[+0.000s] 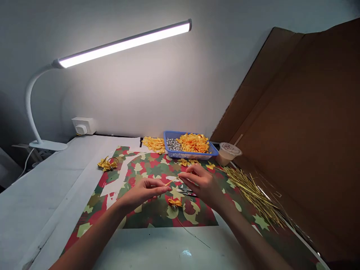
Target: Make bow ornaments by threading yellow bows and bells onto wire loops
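Left hand (pixel 143 191): is pinching the lower end of a thin golden stick (pixel 169 183) between its fingers.
Right hand (pixel 199 183): is bringing its fingertips at the upper end; I cannot tell if they are gripping.
Long axis: is slanting, upper end pointing away and rightward.
Place: is staying between the hands, above a patterned mat (pixel 152 213).
Nearby: a yellow ribbon bow (pixel 174 203) and scissors (pixel 187 192) are lying on the mat.
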`<state>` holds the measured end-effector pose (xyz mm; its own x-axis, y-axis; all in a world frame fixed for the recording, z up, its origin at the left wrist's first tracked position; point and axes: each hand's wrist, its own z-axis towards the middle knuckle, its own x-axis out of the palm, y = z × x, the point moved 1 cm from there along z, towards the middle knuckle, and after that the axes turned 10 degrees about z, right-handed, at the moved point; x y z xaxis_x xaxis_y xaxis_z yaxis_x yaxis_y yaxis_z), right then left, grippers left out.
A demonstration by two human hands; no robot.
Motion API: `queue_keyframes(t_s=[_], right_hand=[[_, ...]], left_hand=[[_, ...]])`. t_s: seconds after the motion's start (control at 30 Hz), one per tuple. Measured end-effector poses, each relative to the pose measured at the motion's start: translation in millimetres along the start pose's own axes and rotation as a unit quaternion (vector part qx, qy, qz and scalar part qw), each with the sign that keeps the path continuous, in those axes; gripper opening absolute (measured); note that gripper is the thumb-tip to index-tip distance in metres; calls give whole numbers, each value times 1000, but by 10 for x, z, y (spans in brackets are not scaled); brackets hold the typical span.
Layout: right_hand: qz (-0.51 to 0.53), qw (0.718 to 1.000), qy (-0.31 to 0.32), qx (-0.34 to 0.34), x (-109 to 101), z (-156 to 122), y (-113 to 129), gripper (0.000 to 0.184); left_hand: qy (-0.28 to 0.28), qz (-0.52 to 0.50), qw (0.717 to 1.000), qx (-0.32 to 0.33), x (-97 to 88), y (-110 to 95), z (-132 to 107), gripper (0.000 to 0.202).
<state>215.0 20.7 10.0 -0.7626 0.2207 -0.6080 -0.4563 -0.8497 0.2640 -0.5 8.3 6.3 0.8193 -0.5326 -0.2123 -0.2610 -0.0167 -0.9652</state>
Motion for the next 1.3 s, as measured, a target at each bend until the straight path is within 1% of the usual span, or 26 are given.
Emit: queue_keyframes(t_s=[0.1,0.17,0.2,0.23,0.27,0.33,0.37,0.4,0.47,0.53,0.6,0.67,0.77,0.87,0.97,1.03,1.1,1.23,1.3], right_hand=[[46,997,-15,53,38,2,-23,18],[97,987,-35,121,70,5,-12,17],[131,976,-45,168,89,3,3,17],[172,958,-55,221,110,-3,23,19],[219,933,-65,279,132,-13,47,21],[318,866,-82,376,171,-40,102,27],[358,836,-86,408,185,-52,128,30],[391,811,-88,426,194,-63,149,32],[437,779,-88,441,201,-79,172,32],[470,756,-83,448,206,-96,169,31],[492,739,-79,453,216,-119,150,31],[499,733,-80,455,230,-146,129,31],[503,732,-82,452,247,-180,109,28],[521,720,-79,451,261,-200,106,23],[529,710,-72,458,269,-215,114,22],[527,713,-69,457,267,-223,122,22],[518,723,-69,452,257,-230,130,22],[491,746,-62,446,224,-239,142,20],[489,752,-56,438,210,-237,155,18]], left_hand=[[-6,-1,1000,-2,-14,14,0,32],[-15,-2,1000,-8,-28,37,2,32],[-22,-3,1000,-14,-34,49,4,32],[-30,-3,999,-22,-40,60,7,31],[-37,-6,999,-29,-43,69,11,30],[-44,-15,998,-37,-40,75,22,28],[-44,-21,998,-35,-35,73,28,28],[-40,-27,998,-35,-26,69,35,26],[-37,-44,997,-42,-8,62,50,24],[-22,-71,996,-52,16,59,64,26],[-12,-70,996,-56,41,61,75,29],[-7,-32,997,-67,68,70,86,27],[-7,-50,995,-86,120,97,101,24],[-38,-97,990,-97,174,117,108,32],[-68,-93,988,-107,210,97,100,39],[-63,-64,988,-125,220,71,90,35],[-47,-35,990,-127,221,52,83,29],[-36,-6,994,-107,209,50,82,22],[-37,3,994,-98,210,46,81,20]])
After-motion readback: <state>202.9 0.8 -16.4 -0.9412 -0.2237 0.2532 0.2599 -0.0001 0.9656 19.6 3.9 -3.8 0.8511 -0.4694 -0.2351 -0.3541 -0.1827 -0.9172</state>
